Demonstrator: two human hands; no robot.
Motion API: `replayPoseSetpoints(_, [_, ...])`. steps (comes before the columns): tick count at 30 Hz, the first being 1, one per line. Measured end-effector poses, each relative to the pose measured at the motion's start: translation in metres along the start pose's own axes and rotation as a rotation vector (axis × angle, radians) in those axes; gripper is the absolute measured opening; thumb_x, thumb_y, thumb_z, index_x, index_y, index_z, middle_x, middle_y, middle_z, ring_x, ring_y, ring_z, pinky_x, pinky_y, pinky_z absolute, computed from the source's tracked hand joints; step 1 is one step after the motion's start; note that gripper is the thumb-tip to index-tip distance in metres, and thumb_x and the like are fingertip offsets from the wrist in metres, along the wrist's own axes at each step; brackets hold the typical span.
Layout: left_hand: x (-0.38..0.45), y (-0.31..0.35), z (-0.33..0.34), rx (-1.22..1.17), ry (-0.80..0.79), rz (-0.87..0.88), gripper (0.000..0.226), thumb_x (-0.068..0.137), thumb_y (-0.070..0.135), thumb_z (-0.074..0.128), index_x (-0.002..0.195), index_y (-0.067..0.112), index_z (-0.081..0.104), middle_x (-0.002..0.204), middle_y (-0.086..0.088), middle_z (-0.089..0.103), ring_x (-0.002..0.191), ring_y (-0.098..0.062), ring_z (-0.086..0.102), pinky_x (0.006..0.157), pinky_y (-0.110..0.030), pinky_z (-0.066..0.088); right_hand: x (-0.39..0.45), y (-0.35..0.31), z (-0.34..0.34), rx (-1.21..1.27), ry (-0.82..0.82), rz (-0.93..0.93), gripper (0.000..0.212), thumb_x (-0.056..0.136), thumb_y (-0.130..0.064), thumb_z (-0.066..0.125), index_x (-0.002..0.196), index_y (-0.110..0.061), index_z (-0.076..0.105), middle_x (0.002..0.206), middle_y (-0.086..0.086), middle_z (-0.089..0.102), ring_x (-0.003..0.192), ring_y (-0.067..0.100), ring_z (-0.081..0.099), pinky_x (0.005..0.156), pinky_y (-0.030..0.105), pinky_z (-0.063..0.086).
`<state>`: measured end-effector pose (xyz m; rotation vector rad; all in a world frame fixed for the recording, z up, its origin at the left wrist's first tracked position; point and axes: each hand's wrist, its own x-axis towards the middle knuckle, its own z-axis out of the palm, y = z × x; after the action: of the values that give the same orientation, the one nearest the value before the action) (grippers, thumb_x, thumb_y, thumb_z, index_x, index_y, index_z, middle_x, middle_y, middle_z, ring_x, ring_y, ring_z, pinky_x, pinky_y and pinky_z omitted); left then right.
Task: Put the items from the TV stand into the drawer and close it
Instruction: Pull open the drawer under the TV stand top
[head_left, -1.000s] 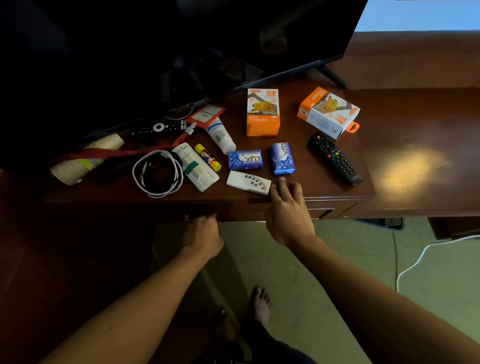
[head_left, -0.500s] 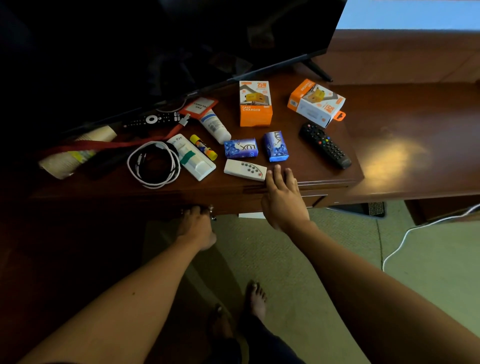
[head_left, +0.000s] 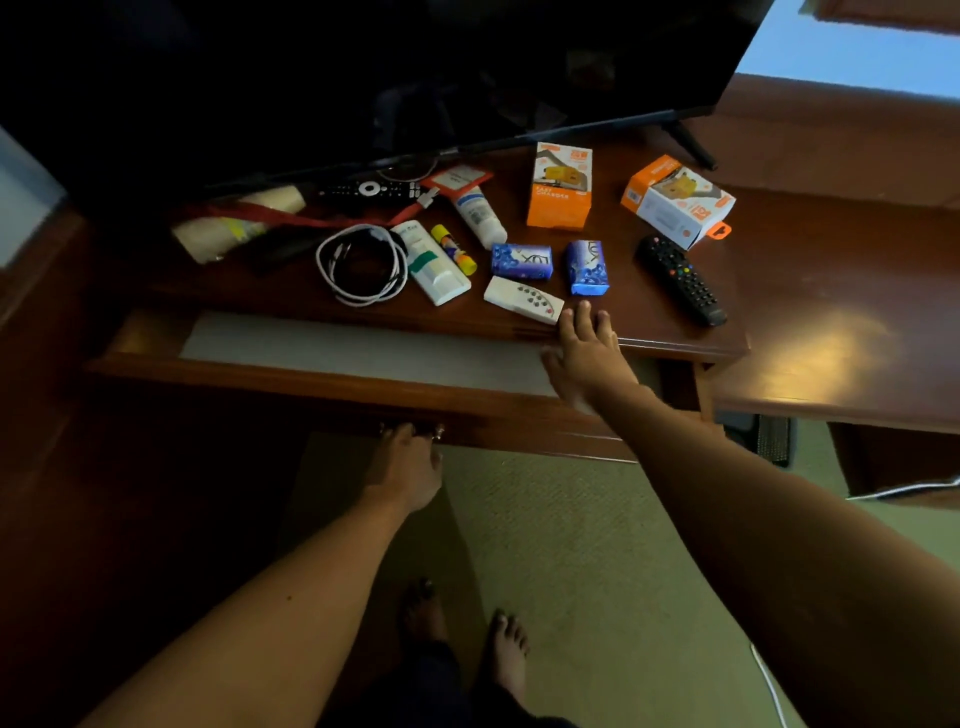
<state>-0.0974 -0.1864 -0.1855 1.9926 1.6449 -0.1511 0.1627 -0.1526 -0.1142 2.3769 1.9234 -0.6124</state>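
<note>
Drawer (head_left: 332, 358) stood open; left hand (head_left: 410, 467) gripped its handle, right hand (head_left: 587, 353) lay flat-fingered on the stand (head_left: 779, 291).

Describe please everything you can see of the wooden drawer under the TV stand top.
The dark reddish-brown wooden drawer is pulled partly open below the stand's front edge. Its bottom is covered by a pale liner, and nothing shows inside the visible part. The left hand grips the small metal handle at the drawer's front. The right hand reaches over its right end, fingertips on the stand top.
</note>
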Motion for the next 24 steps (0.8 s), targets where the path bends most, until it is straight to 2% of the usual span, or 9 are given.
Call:
replayPoseSetpoints(12, [-0.083, -0.012, 0.041, 0.033, 0.065, -0.063, 0.044, 0.097, 0.037, 0.055, 0.136, 0.018, 0.057, 0.15, -0.007, 0.04, 0.14, -0.025, 0.035, 0.111, -0.038, 0.035, -0.01, -0.001, 0.002, -0.08, -0.017, -0.011, 0.078, 0.104, -0.049, 0.035, 0.16, -0.01, -0.003, 0.166, 0.015, -0.013, 0.151, 0.041, -0.013, 0.123, 0.049, 0.006])
replayPoseSetpoints(24, [-0.109, -0.012, 0.051, 0.072, 0.034, -0.107, 0.048, 0.096, 0.04, 0.056, 0.14, 0.021, 0.051, 0.157, -0.006, 0.032, 0.145, -0.025, 0.028, 0.115, -0.039, 0.031, -0.013, 0.0, 0.001, -0.076, -0.035, -0.007, 0.078, 0.104, -0.046, 0.039, 0.16, -0.015, -0.005, 0.166, 0.011, -0.015, 0.152, 0.037, -0.014, 0.122, 0.051, 0.006])
